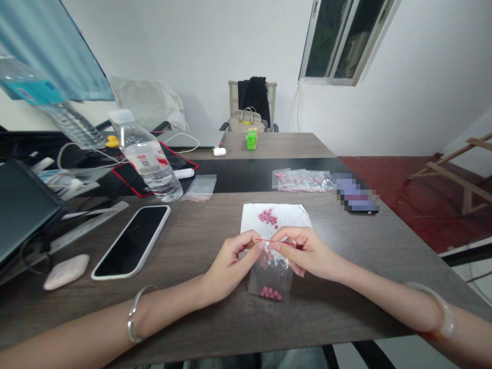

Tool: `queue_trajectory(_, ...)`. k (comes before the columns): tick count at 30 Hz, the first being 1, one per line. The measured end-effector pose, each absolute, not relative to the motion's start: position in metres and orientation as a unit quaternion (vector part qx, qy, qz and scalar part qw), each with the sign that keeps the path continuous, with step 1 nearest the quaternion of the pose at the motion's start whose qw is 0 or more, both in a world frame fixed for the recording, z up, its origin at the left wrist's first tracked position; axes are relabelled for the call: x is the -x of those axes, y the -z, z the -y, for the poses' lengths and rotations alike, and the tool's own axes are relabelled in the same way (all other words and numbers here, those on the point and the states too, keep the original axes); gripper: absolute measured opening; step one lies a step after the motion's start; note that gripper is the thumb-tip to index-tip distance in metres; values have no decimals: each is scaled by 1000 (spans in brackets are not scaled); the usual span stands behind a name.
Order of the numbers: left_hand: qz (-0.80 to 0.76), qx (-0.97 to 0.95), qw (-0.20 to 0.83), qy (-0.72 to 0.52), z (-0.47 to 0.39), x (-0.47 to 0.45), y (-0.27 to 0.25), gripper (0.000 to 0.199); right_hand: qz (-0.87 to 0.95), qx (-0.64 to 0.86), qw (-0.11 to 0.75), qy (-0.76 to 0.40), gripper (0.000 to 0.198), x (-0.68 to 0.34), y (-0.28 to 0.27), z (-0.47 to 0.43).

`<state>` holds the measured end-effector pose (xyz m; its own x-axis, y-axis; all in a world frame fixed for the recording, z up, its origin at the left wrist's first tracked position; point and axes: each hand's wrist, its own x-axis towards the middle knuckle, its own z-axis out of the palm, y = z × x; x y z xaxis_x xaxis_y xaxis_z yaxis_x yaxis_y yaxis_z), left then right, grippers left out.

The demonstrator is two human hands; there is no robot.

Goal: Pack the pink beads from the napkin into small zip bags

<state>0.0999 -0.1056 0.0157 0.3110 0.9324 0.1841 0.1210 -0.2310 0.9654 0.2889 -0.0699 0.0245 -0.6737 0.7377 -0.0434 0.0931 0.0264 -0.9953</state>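
Both hands pinch the top of a clear zip bag (270, 279), whose red seal line runs between the fingers. My left hand (234, 261) grips the seal's left end with thumb and forefinger. At the right end, my right hand (307, 253) does the same, its other fingers curled behind the bag. Several round pink tablets (271, 293) lie at the bottom of the bag. Just beyond the hands, a white paper sheet (295, 214) carries a loose heap of pink tablets (268, 218); its near part is hidden by the hands.
Filled zip bags (302, 180) lie in a row at the back, beside a phone (355, 193). To the left are flat zip bags (200, 187), a water bottle (146, 159), another phone (132, 241), a pale pink case (66, 271) and a laptop (28, 210). A green box (251, 139) stands farther back.
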Motion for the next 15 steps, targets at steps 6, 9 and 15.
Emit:
queue_trajectory(6, -431, -673, 435, -416, 108, -98, -15, 32, 660, 310, 223, -647, 32, -293, -28, 63)
queue_trajectory(9, -436, -671, 428, -419, 109, -97, -23, 36, 657, 311, 196, -658, 30, -298, -36, 59)
queue_trajectory(15, -440, -674, 393, -445, 103, -98, -61, 30, 686, 277, 208, -640, 32, -306, -62, 43)
